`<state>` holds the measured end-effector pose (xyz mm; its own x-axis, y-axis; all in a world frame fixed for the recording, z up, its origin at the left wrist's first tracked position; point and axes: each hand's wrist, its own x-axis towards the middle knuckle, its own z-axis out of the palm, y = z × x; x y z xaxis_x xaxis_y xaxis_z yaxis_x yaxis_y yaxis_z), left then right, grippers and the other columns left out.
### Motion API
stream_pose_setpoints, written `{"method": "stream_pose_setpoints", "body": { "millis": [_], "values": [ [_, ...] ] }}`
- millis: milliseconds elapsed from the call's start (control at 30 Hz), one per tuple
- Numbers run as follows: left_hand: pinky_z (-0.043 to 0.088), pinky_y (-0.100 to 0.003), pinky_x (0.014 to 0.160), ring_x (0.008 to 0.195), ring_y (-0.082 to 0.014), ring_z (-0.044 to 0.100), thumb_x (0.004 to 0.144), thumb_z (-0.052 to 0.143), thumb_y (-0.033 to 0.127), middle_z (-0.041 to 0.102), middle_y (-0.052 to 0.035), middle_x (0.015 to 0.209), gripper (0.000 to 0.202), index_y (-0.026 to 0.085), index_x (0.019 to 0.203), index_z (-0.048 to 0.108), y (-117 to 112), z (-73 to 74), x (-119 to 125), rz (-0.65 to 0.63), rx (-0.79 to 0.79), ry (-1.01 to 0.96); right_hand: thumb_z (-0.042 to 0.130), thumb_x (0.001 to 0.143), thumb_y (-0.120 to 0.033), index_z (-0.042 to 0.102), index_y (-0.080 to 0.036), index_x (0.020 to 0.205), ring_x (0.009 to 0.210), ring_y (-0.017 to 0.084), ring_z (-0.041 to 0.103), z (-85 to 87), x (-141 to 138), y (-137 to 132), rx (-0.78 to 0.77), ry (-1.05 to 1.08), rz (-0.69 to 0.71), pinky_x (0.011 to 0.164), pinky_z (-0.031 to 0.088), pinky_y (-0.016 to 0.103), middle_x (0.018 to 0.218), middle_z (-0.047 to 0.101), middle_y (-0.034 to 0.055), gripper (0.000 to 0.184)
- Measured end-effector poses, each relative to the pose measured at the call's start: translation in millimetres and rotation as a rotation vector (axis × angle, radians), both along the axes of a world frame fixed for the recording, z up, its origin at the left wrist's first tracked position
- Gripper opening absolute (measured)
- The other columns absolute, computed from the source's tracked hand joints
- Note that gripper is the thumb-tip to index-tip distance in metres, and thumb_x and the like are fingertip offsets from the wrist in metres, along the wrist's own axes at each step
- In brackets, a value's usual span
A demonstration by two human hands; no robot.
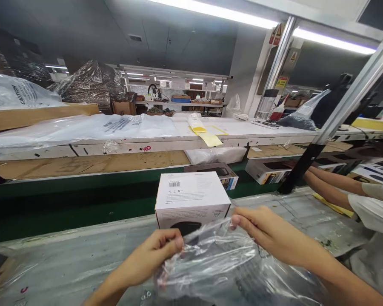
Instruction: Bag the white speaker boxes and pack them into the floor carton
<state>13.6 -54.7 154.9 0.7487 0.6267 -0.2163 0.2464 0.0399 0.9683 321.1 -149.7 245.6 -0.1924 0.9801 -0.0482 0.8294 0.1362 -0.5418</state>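
Note:
Both hands grip the upper edge of a clear plastic bag point(210, 263), which spreads over the bench nearest me. My left hand point(150, 255) pinches its left corner between thumb and fingers. Across from it, my right hand point(264, 231) is closed on the bag's right corner. Just behind the bag stands a white printed box point(193, 191), with a barcode and small text on its top. The bag's edge overlaps the lower front of this box; whether any of the box is inside it I cannot tell.
A green conveyor belt point(67, 206) runs behind the bench, carrying a dark-topped box point(223, 172) and another printed box point(268, 170). A metal post point(335, 102) rises at right. Beyond it, a co-worker's arms point(332, 182) reach toward the belt. Yellow paper point(209, 138) hangs off the shelf.

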Motion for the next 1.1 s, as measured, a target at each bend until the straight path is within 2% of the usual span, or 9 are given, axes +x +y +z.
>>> {"method": "stream_pose_setpoints", "body": {
  "millis": [67, 200, 367, 533, 667, 800, 900, 1033, 1100],
  "values": [
    [0.028, -0.024, 0.051, 0.053, -0.0104, 0.033, 0.091, 0.052, 0.089, 0.041, 0.0060, 0.063, 0.070, 0.020, 0.083, 0.059, 1.0, -4.1, -8.8, 0.082, -0.039, -0.119, 0.048, 0.110, -0.061, 0.056, -0.024, 0.089, 0.075, 0.018, 0.052, -1.9, 2.6, 2.4, -0.043, 0.017, 0.034, 0.069, 0.035, 0.029, 0.078, 0.057, -0.0015, 0.043],
    [0.039, -0.022, 0.059, 0.067, -0.0126, 0.050, 0.073, 0.088, 0.075, 0.062, 0.0002, 0.086, 0.068, 0.023, 0.110, 0.065, -9.6, 4.3, -20.1, 0.110, 0.107, -0.226, 0.070, 0.099, -0.047, 0.057, -0.024, 0.093, 0.072, 0.015, 0.049, -0.5, 7.0, 6.7, -0.052, 0.222, 0.009, 0.064, 0.037, 0.026, 0.081, 0.057, -0.0038, 0.027],
    [0.056, -0.026, 0.078, 0.089, -0.0212, 0.071, 0.096, 0.078, 0.049, 0.075, -0.0094, 0.093, 0.036, 0.019, 0.078, 0.070, -19.9, 12.9, -13.5, 0.367, 0.445, -0.287, 0.076, 0.096, -0.049, 0.065, -0.020, 0.075, 0.062, 0.012, 0.052, 3.9, 11.3, 10.9, -0.085, 0.424, 0.064, 0.058, 0.037, 0.025, 0.068, 0.062, -0.0027, 0.037],
    [0.061, -0.027, 0.073, 0.082, -0.0214, 0.076, 0.091, 0.084, 0.052, 0.081, -0.0093, 0.091, 0.034, 0.018, 0.092, 0.081, -20.8, 1.7, -10.6, 0.535, 0.246, -0.404, 0.066, 0.104, -0.049, 0.071, -0.020, 0.089, 0.073, 0.014, 0.059, -0.2, 11.0, 10.8, -0.017, 0.306, 0.181, 0.067, 0.044, 0.025, 0.083, 0.069, 0.0008, 0.033],
    [0.045, -0.022, 0.043, 0.047, -0.0153, 0.062, 0.083, 0.087, 0.062, 0.069, -0.0026, 0.060, 0.048, 0.017, 0.081, 0.073, -27.3, -2.8, -8.3, 0.485, 0.059, -0.318, 0.069, 0.103, -0.049, 0.069, -0.020, 0.089, 0.063, 0.013, 0.060, -3.1, 11.4, 5.1, -0.079, 0.354, 0.116, 0.060, 0.043, 0.024, 0.073, 0.068, -0.0011, 0.032],
    [0.038, -0.021, 0.046, 0.041, -0.0104, 0.049, 0.091, 0.068, 0.079, 0.051, 0.0025, 0.045, 0.066, 0.019, 0.065, 0.059, -30.8, -5.9, -7.3, 0.511, 0.158, -0.165, 0.052, 0.113, -0.051, 0.072, -0.020, 0.078, 0.066, 0.014, 0.065, -4.4, 5.9, -1.1, -0.036, 0.243, 0.221, 0.067, 0.046, 0.026, 0.072, 0.073, 0.0019, 0.051],
    [0.034, -0.022, 0.048, 0.036, -0.0094, 0.038, 0.099, 0.051, 0.081, 0.044, 0.0068, 0.042, 0.065, 0.020, 0.088, 0.069, -27.2, -10.9, -15.8, 0.336, 0.213, -0.065, 0.053, 0.112, -0.052, 0.077, -0.021, 0.088, 0.080, 0.017, 0.070, -9.1, 2.1, -2.6, 0.183, 0.237, 0.161, 0.076, 0.050, 0.028, 0.088, 0.077, 0.0052, 0.046],
    [0.048, -0.024, 0.066, 0.062, -0.0159, 0.057, 0.098, 0.057, 0.077, 0.062, -0.0005, 0.063, 0.059, 0.021, 0.085, 0.071, -19.3, -17.3, -37.6, 0.142, 0.361, 0.156, 0.057, 0.109, -0.056, 0.071, -0.022, 0.084, 0.056, 0.014, 0.059, -18.9, 2.2, -2.0, 0.286, 0.359, -0.135, 0.057, 0.044, 0.027, 0.067, 0.067, 0.0000, 0.045],
    [0.050, -0.026, 0.077, 0.084, -0.0217, 0.062, 0.093, 0.062, 0.080, 0.069, -0.0053, 0.080, 0.062, 0.021, 0.075, 0.068, -14.3, -20.0, -47.7, 0.124, 0.418, 0.158, 0.058, 0.109, -0.055, 0.066, -0.021, 0.074, 0.066, 0.015, 0.061, -24.1, 3.5, -2.4, 0.329, 0.430, -0.084, 0.063, 0.047, 0.028, 0.075, 0.065, 0.0023, 0.049]
  ]
}}
